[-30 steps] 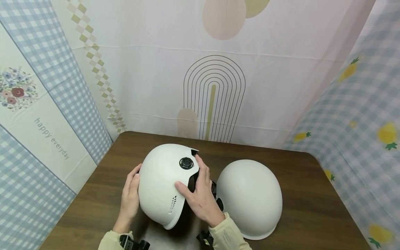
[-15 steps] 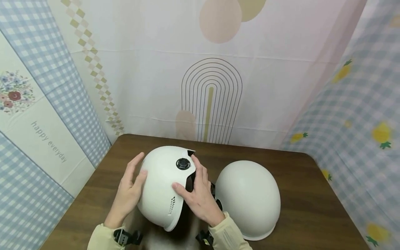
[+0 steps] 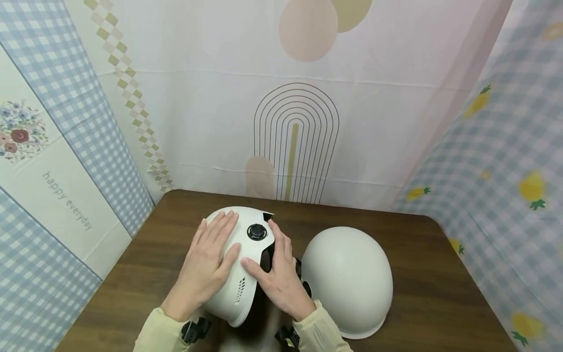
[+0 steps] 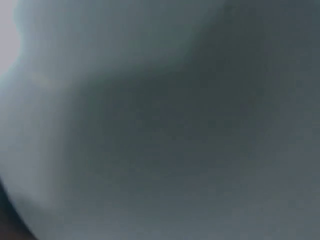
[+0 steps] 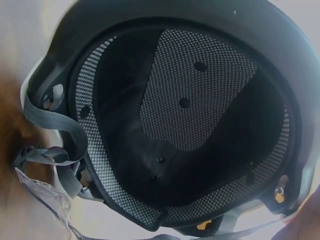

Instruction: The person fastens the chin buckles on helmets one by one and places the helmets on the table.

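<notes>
A white helmet (image 3: 224,293) with a round black knob and small vent slots stands tilted on the table, its opening turned to the right. My left hand (image 3: 206,259) lies on its shell with straight fingers. At the rim, my right hand (image 3: 279,274) grips the helmet, thumb on the outside and fingers along the edge. In the right wrist view the black padded lining (image 5: 185,95) shows, with a grey strap (image 5: 57,120) hanging at the opening. The left wrist view holds only the blurred pale shell (image 4: 165,210) close up.
A second white helmet (image 3: 349,278) sits dome up just right of my right hand, black parts at its left edge. Both are on a brown wooden table (image 3: 431,293). Patterned cloth (image 3: 211,122) hangs behind and at the sides.
My left hand has left the helmet's left side, swung away, and come down flat on the shell further right. The right hand keeps its grip; the helmet has barely moved.
</notes>
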Demonstrator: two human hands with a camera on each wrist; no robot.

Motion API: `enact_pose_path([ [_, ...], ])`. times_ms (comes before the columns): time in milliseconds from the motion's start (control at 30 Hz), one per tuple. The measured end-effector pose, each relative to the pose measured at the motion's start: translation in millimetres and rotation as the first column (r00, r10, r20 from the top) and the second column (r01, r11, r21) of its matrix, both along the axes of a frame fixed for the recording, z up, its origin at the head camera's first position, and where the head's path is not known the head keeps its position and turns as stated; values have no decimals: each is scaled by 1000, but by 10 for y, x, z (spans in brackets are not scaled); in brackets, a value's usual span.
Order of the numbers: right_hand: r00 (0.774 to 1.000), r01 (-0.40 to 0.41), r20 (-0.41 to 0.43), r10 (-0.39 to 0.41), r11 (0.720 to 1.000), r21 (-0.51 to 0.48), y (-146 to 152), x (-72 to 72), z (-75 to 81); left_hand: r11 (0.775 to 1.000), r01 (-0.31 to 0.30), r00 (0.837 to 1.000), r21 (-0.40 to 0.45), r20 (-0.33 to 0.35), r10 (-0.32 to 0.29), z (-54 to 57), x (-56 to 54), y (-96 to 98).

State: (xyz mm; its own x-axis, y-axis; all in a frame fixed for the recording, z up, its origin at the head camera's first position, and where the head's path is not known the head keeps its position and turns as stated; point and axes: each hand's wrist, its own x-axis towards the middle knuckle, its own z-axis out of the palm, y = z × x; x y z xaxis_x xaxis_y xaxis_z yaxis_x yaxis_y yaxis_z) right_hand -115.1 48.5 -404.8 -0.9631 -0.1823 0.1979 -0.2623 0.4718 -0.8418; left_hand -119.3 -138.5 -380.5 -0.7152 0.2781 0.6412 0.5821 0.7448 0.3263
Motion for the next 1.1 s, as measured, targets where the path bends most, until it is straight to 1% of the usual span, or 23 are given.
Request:
enact_pose_path([
  [67,1000,-5,4,5,1000,-2,2,-1,-1,999,-30,1000,-36,7,30,-14,7,17],
  [167,1000,-3,18,3,1000,-17,6,-6,-4,997,-48,998,-62,26,50,-16,10,31],
  [267,999,3,40,-1,999,-41,-5,2,-21,997,-57,997,-61,40,59,-6,17,23],
  [367,998,-12,54,15,998,-54,-25,23,-60,996,-70,996,-53,52,73,-5,29,-2],
  [500,998,-41,38,43,997,-61,-41,38,-143,996,-76,995,-38,64,78,-8,35,-24],
  [600,999,-23,36,26,997,-74,-58,31,-227,997,-75,995,-33,67,77,-10,39,-26],
  [667,998,5,64,-1,998,-66,-76,20,-287,997,-76,995,-32,69,78,-14,44,-29],
  [767,992,31,119,-31,1000,2,-104,-3,-397,996,-85,994,-25,70,86,-21,56,-41],
  [833,988,24,150,-31,999,46,-123,-17,-456,996,-90,993,-21,71,91,-24,62,-50],
  [900,985,11,171,-23,997,70,-139,-22,-503,996,-91,993,-18,70,92,-25,60,-55],
  [1000,979,-3,205,-11,998,68,-164,-14,-543,996,-86,994,-14,71,87,-22,55,-57],
  [1100,966,-32,258,15,998,62,-182,-1,-584,996,-85,994,-11,67,85,-21,51,-62],
])
